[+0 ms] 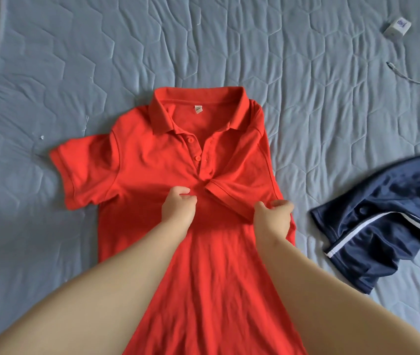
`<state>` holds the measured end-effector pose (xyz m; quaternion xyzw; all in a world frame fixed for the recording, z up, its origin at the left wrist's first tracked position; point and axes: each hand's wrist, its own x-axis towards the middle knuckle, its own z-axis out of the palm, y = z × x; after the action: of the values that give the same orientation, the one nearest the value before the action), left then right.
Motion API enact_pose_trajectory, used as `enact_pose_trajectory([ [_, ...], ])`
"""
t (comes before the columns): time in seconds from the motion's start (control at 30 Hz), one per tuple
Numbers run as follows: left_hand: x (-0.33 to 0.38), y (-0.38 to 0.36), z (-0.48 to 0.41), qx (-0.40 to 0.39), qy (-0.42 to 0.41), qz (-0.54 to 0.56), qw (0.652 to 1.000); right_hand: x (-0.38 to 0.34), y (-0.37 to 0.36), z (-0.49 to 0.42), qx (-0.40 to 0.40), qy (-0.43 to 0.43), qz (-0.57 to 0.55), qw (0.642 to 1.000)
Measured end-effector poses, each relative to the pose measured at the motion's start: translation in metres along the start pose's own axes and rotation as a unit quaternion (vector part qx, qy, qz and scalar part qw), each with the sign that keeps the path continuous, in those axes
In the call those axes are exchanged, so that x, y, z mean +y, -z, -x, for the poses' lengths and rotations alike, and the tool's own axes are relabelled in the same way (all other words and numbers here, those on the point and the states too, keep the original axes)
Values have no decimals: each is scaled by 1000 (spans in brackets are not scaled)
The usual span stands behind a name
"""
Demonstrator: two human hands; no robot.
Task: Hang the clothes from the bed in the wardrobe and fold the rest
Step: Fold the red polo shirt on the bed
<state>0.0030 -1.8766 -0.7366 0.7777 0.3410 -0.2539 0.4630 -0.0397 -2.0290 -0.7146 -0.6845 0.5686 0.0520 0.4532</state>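
One red polo shirt [152, 162], face-up, sleeve folded inward.

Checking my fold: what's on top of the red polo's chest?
One sleeve of the red polo, folded inward; left hand and right hand pinch it. Chest fabric beneath is hidden.

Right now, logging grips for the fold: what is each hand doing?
Left hand: pinches the red polo shirt just below its buttons.
Right hand: grips the same shirt at its folded side.
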Motion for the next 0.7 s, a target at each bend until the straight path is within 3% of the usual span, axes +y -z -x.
enact_pose_trajectory([
  [0.1,-9,35,-9,79,42,22,996,-4,-22,24,-114,45,63,990],
  [0.2,-22,77,-24,158,71,-28,984,-7,-51,46,-193,68,127,970],
  [0.33,-41,119,-47,205,102,-55,972,-8,-88,69,-237,42,149,959],
  [0.43,-43,136,-55,235,138,116,955,-6,-105,75,-234,22,145,961],
  [0.53,-38,158,-62,115,195,378,898,-7,-119,86,-233,-16,115,966],
  [0.6,-38,170,-68,71,196,445,871,-10,-121,91,-234,-61,61,969],
  [0.7,-32,181,-70,78,170,477,859,-12,-120,96,-224,-85,39,970],
])
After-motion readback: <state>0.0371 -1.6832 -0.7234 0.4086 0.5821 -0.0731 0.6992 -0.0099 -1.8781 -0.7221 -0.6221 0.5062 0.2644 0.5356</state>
